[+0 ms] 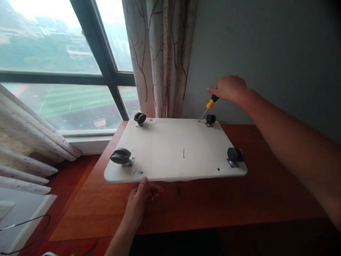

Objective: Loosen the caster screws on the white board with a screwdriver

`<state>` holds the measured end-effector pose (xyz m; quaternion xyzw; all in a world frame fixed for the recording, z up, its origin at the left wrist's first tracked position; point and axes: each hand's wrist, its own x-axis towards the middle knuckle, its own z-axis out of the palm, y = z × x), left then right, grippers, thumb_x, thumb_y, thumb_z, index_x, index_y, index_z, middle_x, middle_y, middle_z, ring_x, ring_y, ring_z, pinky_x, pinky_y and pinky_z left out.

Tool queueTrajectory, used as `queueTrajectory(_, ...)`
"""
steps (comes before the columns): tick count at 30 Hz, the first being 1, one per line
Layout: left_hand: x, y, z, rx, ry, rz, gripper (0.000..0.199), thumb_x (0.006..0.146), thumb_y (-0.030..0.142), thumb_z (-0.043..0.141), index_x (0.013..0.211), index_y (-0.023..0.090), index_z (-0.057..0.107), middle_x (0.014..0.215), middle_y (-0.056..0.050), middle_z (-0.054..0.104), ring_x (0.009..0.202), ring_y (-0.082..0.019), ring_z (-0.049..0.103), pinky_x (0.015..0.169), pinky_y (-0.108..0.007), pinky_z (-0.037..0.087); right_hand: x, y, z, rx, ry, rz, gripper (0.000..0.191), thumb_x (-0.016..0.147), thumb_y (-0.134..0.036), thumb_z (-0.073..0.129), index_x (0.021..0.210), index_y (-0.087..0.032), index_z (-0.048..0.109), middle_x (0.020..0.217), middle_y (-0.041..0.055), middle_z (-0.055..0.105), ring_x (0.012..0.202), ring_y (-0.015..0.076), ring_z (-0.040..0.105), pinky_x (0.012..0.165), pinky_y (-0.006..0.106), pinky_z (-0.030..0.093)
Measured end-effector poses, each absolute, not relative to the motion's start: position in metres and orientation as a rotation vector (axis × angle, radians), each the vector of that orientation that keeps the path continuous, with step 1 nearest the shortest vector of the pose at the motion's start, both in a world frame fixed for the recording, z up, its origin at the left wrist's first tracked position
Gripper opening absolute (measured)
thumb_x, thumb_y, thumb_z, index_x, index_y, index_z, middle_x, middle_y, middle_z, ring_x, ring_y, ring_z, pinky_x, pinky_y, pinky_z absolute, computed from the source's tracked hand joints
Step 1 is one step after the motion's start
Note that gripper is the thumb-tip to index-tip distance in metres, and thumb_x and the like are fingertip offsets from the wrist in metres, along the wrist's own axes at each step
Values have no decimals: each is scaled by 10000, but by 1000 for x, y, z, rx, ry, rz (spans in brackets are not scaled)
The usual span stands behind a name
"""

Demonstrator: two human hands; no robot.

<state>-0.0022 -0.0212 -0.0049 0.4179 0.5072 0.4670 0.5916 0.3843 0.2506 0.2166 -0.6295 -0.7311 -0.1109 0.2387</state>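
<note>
A white board (170,149) with rounded corners lies with its caster side up. Black casters sit near its corners: front left (120,155), back left (140,118), front right (236,155) and back right (211,119). My right hand (231,88) is closed round the handle of a yellow and black screwdriver (210,103). The screwdriver is tilted, its tip at a hole near the back right caster. At the front edge, my left hand (140,195) grips the board, thumb on the rim and fingers partly hidden below it.
Under the board is a reddish-brown wooden table (90,209). A small thin item (178,194) lies on it near the front. Behind stand a patterned curtain (162,60) and a grey wall (239,42), with a window (66,103) on the left. A dark cable (39,234) hangs at lower left.
</note>
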Motion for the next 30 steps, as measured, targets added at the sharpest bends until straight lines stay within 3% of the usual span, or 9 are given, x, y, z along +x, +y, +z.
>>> queueTrajectory(4,-3,-22,-7,973,1166,1081,685,913,719,498,717,120,766,737,-137,745,647,-189,573,594,-279,429,379,237,226,-1780,-2157,-117,221,747,-397,760,920,-261,739,910,91,743,937,321,680,838,467,513)
queueTrajectory(7,-2,-22,-5,958,1165,1089,693,896,732,513,691,118,760,723,-141,743,638,-187,575,573,-273,421,374,222,232,-1666,-2226,217,560,751,-284,730,1299,-314,622,1127,41,746,992,266,684,863,400,531)
queueTrajectory(9,0,-22,-3,955,1165,1094,697,897,730,512,680,116,760,711,-142,740,631,-185,571,568,-271,421,371,215,234,-1748,-2155,208,617,780,-300,708,1379,-303,563,1204,61,725,1041,272,672,884,404,525)
queueTrajectory(13,1,-23,0,946,1165,1095,684,888,726,530,684,117,766,721,-144,743,641,-190,577,576,-274,435,367,209,236,-2097,-1991,-170,511,873,-603,585,1090,-159,715,1092,210,710,1061,395,628,894,529,462)
queueTrajectory(15,1,-23,0,938,1166,1099,686,873,737,541,676,119,765,714,-142,741,635,-191,576,568,-275,432,366,207,239,-2159,-2029,-272,535,918,-618,509,975,-136,736,1021,218,711,1010,385,634,866,516,451)
queueTrajectory(18,0,-23,-1,949,1181,1091,689,886,731,527,679,119,765,707,-140,737,628,-187,569,569,-275,429,366,204,244,-2025,-2178,-203,380,925,-434,576,1165,-171,709,1077,149,723,972,290,643,852,409,458)
queueTrajectory(22,0,-23,0,945,1186,1090,687,875,737,541,680,117,765,717,-140,739,634,-187,567,573,-275,429,366,201,246,-1899,-2257,10,588,864,-313,656,1439,-282,533,1234,69,702,994,232,650,814,323,496)
queueTrajectory(27,1,-23,2,929,1169,1099,681,854,749,562,669,124,762,717,-133,738,638,-187,561,575,-275,427,362,203,243,-2147,-2088,-267,534,898,-612,565,1198,-192,705,1108,164,720,1024,340,648,860,459,481)
queueTrajectory(30,1,-23,1,929,1176,1094,683,865,743,550,679,123,767,714,-132,738,632,-185,559,575,-276,419,359,204,244,-2088,-2109,-275,431,941,-536,521,1071,-193,747,1005,152,736,1007,332,656,876,462,472)
